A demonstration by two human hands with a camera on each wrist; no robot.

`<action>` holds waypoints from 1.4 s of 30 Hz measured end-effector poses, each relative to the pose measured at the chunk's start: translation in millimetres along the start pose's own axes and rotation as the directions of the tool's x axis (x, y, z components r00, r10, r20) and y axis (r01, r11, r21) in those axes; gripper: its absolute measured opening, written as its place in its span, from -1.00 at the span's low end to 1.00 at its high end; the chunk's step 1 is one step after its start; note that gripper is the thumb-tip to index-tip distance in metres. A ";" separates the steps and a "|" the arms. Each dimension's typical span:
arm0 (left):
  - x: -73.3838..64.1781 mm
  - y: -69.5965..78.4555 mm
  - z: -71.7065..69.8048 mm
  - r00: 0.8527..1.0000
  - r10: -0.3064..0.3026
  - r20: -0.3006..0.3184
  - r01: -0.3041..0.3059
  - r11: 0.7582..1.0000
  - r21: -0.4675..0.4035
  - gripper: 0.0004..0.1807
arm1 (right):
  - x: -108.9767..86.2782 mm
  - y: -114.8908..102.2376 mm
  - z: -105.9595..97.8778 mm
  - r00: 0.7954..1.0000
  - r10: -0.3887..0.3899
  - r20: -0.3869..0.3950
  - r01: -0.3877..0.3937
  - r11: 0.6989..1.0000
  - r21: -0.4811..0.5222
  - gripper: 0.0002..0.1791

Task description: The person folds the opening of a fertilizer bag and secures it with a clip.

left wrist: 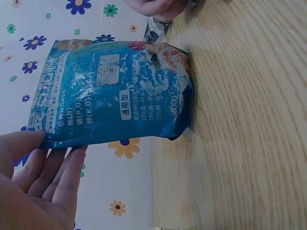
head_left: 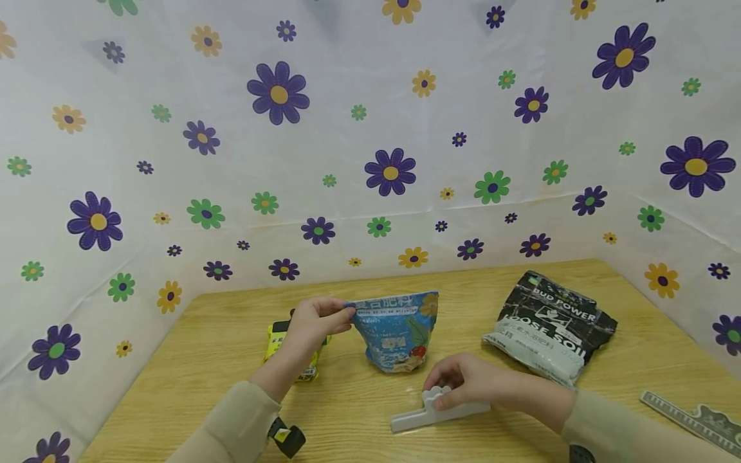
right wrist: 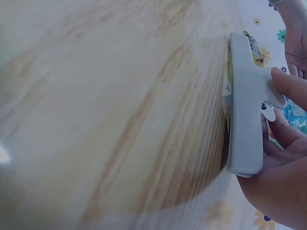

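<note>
A blue fertilizer bag (head_left: 396, 337) stands upright on the table near the middle in the head view. My left hand (head_left: 312, 325) pinches its upper left corner between thumb and fingers, as the left wrist view also shows at the bag's edge (left wrist: 96, 139). Just in front of the bag, my right hand (head_left: 471, 381) grips a white bag clip (head_left: 408, 421) by its scalloped handle. In the right wrist view the clip's long bar (right wrist: 246, 120) lies close over the table, thumb on one side of the handle and fingers on the other.
A yellow packet with black parts (head_left: 274, 344) sits behind my left hand, partly hidden by it. On the right lies a black and white soil bag (head_left: 550, 325). A patterned clip (head_left: 677, 411) rests at the wooden table's (head_left: 231, 360) right side, cut off by the frame. A flowered cloth (head_left: 347, 141) hangs behind.
</note>
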State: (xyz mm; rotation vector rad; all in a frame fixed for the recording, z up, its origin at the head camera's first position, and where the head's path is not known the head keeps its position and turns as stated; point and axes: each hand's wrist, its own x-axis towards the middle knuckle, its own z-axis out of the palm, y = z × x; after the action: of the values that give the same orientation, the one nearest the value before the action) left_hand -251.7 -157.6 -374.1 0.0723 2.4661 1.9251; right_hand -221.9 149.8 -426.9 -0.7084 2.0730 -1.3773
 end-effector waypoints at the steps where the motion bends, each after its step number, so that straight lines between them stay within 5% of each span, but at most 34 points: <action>1: 0.0 -0.2 -0.2 1.000 0.001 0.001 -0.001 1.000 0.000 -0.80 | 0.3 -0.8 -0.2 1.000 0.011 -0.007 -0.011 1.000 -0.002 -0.75; 42: -0.5 -0.6 -0.3 1.000 0.001 0.004 -0.001 1.000 -0.008 -0.80 | 20.1 -28.7 -4.4 0.988 -0.034 -0.153 0.022 0.997 -0.079 -0.73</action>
State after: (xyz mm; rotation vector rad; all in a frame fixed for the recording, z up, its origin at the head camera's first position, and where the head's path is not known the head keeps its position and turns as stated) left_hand -251.3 -158.1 -374.6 0.0772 2.4566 1.9330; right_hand -235.7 129.2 -401.7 -0.6838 2.2554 -1.4138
